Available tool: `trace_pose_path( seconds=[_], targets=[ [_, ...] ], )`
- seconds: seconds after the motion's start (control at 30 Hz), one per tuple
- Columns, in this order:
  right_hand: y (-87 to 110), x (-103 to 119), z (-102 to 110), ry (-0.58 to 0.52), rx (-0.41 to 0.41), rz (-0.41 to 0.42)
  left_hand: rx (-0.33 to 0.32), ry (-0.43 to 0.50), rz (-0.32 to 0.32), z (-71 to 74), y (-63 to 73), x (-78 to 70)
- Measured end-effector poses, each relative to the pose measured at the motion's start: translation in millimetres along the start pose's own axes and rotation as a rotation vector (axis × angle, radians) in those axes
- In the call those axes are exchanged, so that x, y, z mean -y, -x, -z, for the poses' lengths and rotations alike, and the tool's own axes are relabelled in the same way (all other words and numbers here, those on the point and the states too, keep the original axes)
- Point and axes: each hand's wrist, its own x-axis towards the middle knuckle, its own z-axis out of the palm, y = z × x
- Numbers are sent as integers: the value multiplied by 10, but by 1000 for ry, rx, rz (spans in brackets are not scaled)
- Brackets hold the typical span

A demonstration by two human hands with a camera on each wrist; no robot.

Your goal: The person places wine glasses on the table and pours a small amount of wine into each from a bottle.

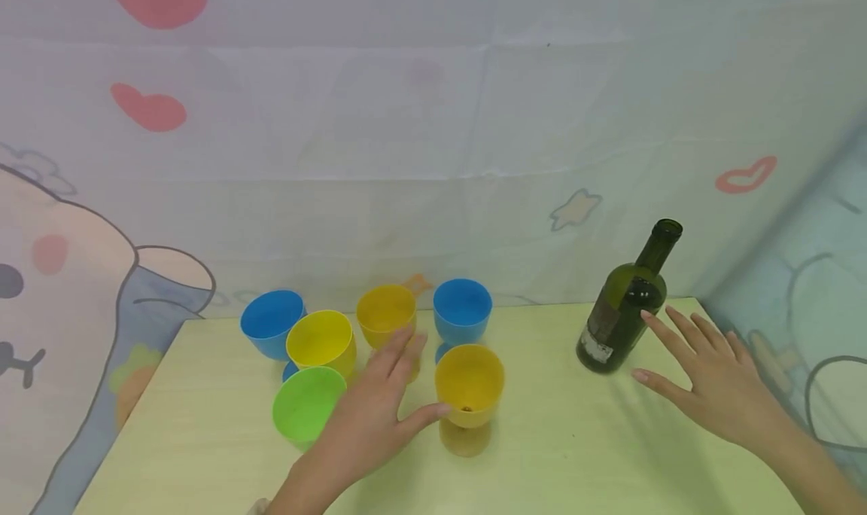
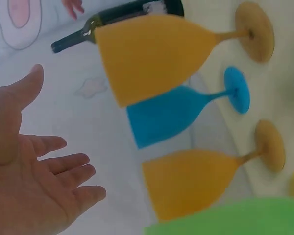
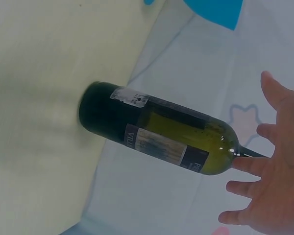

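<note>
Head view, left hand (image 1: 372, 415) partly hiding rear orange goblet (image 1: 384, 310), right hand (image 1: 714, 383) overlapping bottle (image 1: 618, 304), each grip released

Looks like a small booth or a corner of a child's room; hard to say which. Closed in at the back by a pale cloth (image 1: 352, 108) with straight fold creases, hung like a backdrop, and at the right by another printed sheet (image 1: 829, 266). Decorated with red hearts (image 1: 150, 112), a star (image 1: 576, 209) and a large cartoon animal (image 1: 74, 221). Furnished with a plain, pale bench (image 1: 549, 455) close to the cloth. Set out with cups (image 1: 470, 383) and a bottle (image 1: 619, 312), like a staged scene.
</note>
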Motion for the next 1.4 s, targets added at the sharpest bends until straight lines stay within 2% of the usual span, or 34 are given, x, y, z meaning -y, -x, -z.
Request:
trace_pose_path(
  seconds=[0.23, 0.4, 0.6, 0.83, 1.03, 1.23, 1.4],
  targets=[
    [-17, -35, -4, -55, 4, -11, 82, 201, 53, -279, -102, 14],
    [-15, -68, -23, -126, -10, -12, 54, 337, 65, -431, -189, 12],
    [-30, -130, -50, -200, -15, -43, 41, 458, 122, -540, -273, 6],
    [-97, -245, -24, -283, 13, -77, 35, 480, 121, -625, -307, 23],
    [-264, -301, 78, -332, 13, -87, 36, 495, 136, -645, -314, 28],
    [-447, -342, 193, -370, 79, -172, 27, 497, 126, -655, -316, 38],
    [-587, -383, 226, -437, 162, -244, 37, 492, 142, -662, -318, 37]
  ],
)
